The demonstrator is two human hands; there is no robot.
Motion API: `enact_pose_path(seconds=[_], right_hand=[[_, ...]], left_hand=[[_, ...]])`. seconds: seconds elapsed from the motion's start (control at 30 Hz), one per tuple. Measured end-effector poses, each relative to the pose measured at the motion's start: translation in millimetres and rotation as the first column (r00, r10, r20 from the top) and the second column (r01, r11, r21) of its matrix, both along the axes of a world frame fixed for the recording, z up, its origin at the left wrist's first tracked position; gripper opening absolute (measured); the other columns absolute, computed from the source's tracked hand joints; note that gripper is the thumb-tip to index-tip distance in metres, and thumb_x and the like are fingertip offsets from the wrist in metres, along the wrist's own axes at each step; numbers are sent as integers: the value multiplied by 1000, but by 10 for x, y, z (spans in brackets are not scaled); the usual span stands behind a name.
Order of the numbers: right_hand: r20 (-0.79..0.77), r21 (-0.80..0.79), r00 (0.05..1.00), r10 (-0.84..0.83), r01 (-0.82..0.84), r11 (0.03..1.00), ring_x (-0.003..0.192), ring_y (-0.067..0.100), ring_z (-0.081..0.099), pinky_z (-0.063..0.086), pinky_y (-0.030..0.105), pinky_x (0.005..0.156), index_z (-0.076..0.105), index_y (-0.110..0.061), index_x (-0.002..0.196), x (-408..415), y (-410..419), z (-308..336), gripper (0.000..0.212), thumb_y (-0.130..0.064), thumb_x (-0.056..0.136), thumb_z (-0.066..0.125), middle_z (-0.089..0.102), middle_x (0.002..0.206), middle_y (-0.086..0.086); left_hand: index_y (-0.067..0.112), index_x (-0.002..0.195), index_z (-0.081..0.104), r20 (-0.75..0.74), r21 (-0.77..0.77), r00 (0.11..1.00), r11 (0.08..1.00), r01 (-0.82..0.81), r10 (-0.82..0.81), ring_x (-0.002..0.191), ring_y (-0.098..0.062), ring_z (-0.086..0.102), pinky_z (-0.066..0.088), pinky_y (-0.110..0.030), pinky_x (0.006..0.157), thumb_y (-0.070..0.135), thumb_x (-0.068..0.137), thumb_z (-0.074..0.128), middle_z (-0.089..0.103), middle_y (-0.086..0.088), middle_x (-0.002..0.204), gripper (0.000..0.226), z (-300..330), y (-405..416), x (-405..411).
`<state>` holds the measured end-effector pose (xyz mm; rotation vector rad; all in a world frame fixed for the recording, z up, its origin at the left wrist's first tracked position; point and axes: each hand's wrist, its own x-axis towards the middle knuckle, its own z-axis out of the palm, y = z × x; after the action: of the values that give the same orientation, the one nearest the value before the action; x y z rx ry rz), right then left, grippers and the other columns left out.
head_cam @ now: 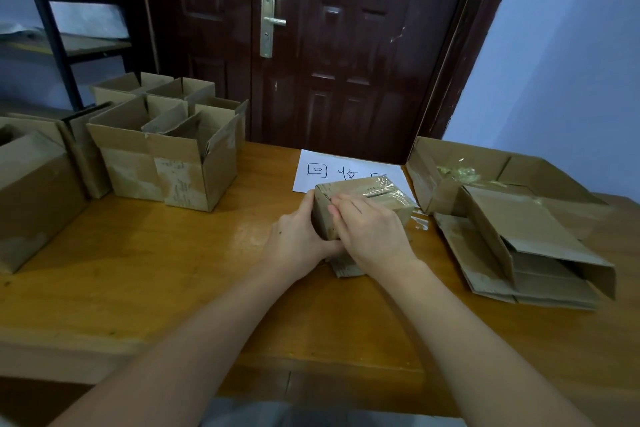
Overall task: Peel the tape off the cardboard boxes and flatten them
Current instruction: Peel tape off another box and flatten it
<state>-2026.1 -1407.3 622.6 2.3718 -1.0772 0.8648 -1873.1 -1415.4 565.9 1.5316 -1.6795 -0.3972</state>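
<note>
A small cardboard box (377,196) sealed with clear tape stands near the middle of the wooden table (138,270). My left hand (294,239) grips its near left corner from the side. My right hand (370,229) lies over the box's top and near face, fingertips at the tape along the top left edge. A loose bit of clear tape (420,222) lies on the table just right of the box. Whether the fingertips pinch the tape is hidden.
Several open boxes (162,163) stand at the table's left and back left. Flattened boxes (519,246) lie stacked at the right, with crumpled tape (457,173) on them. A white paper sheet (332,170) with writing lies behind the box. A dark door stands beyond.
</note>
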Motion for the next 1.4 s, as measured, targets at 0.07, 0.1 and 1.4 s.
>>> enact_pose_path(seconds=[0.07,0.1,1.4], right_hand=[[-3,101,1000,-2,3,995,115,22,67,45,29,105,71,-6,121,-17,79,65,38,-27,105,45,72,122,9],[12,181,1000,-13,10,983,126,19,60,33,24,111,67,-9,130,-38,122,118,38,-29,107,43,67,132,6],[491,395,846,-208,-4,919,88,16,66,56,44,79,75,-15,98,-142,18,317,28,-32,104,54,73,90,-3]], left_hand=[[43,155,25,5,-3,1000,1000,1,-1,107,-12,67,61,-35,85,85,60,69,69,14,122,113,2,7,-5],[43,154,26,9,-4,1000,1000,-3,3,106,-12,67,61,-36,85,86,59,68,69,14,122,113,4,5,-7],[50,152,25,-30,13,996,997,81,-81,116,-13,65,59,-42,94,85,57,75,67,16,128,113,8,27,25]])
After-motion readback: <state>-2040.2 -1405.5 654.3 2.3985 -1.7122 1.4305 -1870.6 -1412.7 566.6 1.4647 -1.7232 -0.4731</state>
